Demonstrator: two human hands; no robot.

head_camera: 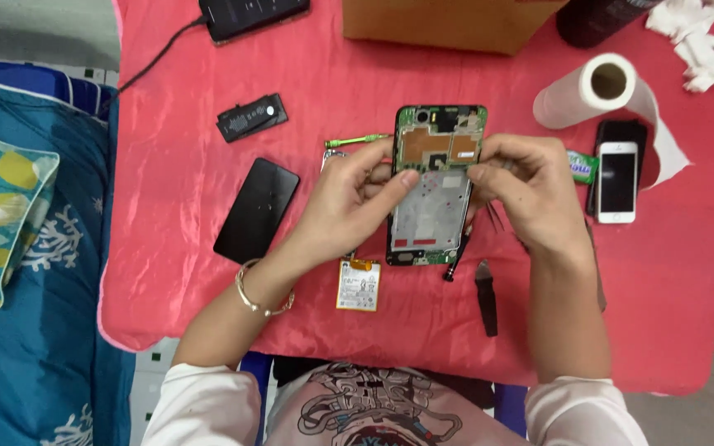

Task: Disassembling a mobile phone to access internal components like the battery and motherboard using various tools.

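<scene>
On the red tabletop (208,124) we see a black panel (256,210) lying flat at the left, with a small black part (251,118) above it. Our left hand (349,202) grips the left edge of the opened phone (435,186), thumb across its frame; a battery (359,284) lies just below. Our right hand (522,194) pinches the phone's right edge. Farther right stand a paper roll (588,89) and a white phone (618,182).

Cardboard box (448,23) top; white phone's dark screen (617,182) right.
</scene>
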